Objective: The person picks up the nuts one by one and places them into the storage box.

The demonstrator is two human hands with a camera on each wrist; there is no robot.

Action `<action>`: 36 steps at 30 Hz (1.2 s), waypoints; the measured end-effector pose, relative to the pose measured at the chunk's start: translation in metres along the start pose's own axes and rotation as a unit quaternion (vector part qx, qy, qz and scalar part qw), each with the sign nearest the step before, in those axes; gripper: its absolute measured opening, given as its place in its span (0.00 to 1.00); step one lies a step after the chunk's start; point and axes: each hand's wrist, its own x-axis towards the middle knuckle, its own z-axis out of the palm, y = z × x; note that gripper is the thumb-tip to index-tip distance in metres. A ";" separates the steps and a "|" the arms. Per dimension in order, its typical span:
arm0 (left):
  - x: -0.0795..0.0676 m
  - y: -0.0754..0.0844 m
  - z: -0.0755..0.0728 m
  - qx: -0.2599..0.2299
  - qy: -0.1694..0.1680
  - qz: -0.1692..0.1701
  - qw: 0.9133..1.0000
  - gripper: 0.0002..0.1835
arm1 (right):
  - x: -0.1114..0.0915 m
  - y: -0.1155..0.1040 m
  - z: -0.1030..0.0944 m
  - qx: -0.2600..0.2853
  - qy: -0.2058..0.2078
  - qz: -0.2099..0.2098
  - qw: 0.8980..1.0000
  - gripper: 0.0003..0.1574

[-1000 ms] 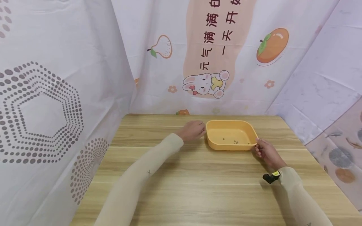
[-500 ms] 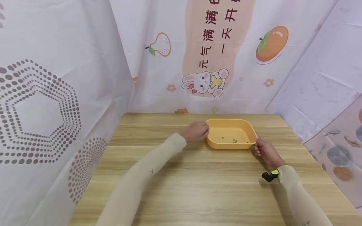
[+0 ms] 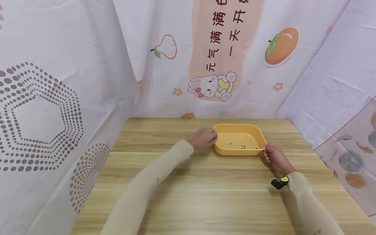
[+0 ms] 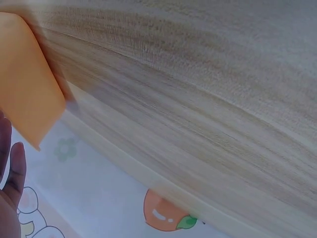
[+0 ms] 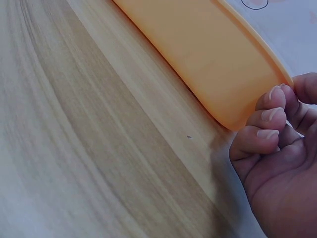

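Note:
A yellow-orange plastic tray (image 3: 239, 152) with rounded corners stands towards the back of the wooden table. Several tiny dark metallic-looking pieces (image 3: 243, 147) lie scattered on its floor. At the tray's left wall, my left hand (image 3: 203, 138) holds the rim with curled fingers; most of that hand falls outside the left wrist view, where fingers (image 4: 17, 168) show beside the tray wall. My right hand (image 3: 276, 158) pinches the rim at the near right corner between thumb and forefinger. Its other fingers (image 5: 257, 141) are curled in under the corner.
Wood-grain tabletop (image 3: 205, 195) extends in front of the tray. A printed cloth (image 3: 164, 88) hangs along the table's back edge, with more cloth on the left and right. A black wrist device (image 3: 280, 182) sits at the right cuff.
My left hand has moved a little right, from beside the tray onto its left rim. The right hand keeps its grip on the corner. The head view has shifted slightly.

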 end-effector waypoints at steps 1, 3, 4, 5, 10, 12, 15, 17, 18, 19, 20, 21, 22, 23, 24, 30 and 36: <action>0.000 0.000 0.000 -0.002 -0.002 -0.002 1.000 0.09 | 0.000 0.000 0.001 -0.001 0.000 0.002 1.000 0.19; -0.001 0.000 -0.001 -0.006 -0.006 -0.006 1.000 0.09 | 0.000 -0.001 0.001 -0.004 0.000 0.004 1.000 0.18; -0.002 0.000 -0.001 -0.006 -0.007 -0.008 1.000 0.09 | 0.001 -0.001 0.002 -0.005 0.001 0.005 1.000 0.18; -0.003 0.000 -0.001 -0.008 -0.007 -0.010 1.000 0.09 | 0.001 -0.001 0.002 -0.006 -0.001 0.006 1.000 0.19; -0.005 -0.001 0.000 -0.008 -0.003 -0.017 1.000 0.10 | 0.004 -0.001 0.003 -0.002 -0.012 0.003 1.000 0.19; -0.006 -0.002 0.000 -0.006 -0.001 -0.018 1.000 0.10 | 0.005 -0.001 0.003 0.000 -0.014 0.002 1.000 0.19; -0.008 -0.003 0.000 -0.007 0.006 -0.017 1.000 0.09 | 0.006 -0.002 0.004 -0.002 -0.015 0.003 1.000 0.19; -0.009 -0.003 0.000 -0.009 0.012 -0.016 1.000 0.09 | 0.007 -0.002 0.004 -0.006 -0.014 0.005 1.000 0.19; -0.009 -0.003 0.000 -0.010 0.015 -0.016 1.000 0.09 | 0.008 -0.002 0.004 -0.008 -0.013 0.005 1.000 0.19; -0.010 -0.003 0.000 -0.011 0.017 -0.015 1.000 0.09 | 0.008 -0.001 0.005 -0.010 -0.011 0.006 1.000 0.19; -0.011 -0.003 0.000 -0.012 0.019 -0.015 1.000 0.08 | 0.008 -0.001 0.005 -0.011 -0.009 0.008 1.000 0.19; -0.012 -0.004 0.001 -0.012 0.020 -0.016 1.000 0.08 | 0.009 -0.001 0.005 -0.011 -0.011 0.008 1.000 0.19; -0.013 -0.005 0.002 -0.014 0.019 -0.018 1.000 0.08 | 0.010 -0.001 0.005 -0.012 -0.009 0.008 1.000 0.19; -0.014 -0.006 0.003 -0.014 0.017 -0.023 0.999 0.08 | 0.011 0.000 0.005 -0.012 -0.011 0.009 1.000 0.19; -0.016 -0.008 0.004 -0.015 0.013 -0.029 0.999 0.08 | 0.013 0.000 0.005 -0.012 -0.010 0.009 1.000 0.19; -0.037 -0.021 0.000 0.000 -0.038 -0.085 0.996 0.13 | 0.019 0.004 -0.002 -0.067 0.006 0.009 0.998 0.19; -0.082 -0.045 -0.020 0.015 -0.059 -0.135 0.989 0.19 | 0.012 -0.005 -0.006 -0.282 0.046 0.007 0.958 0.34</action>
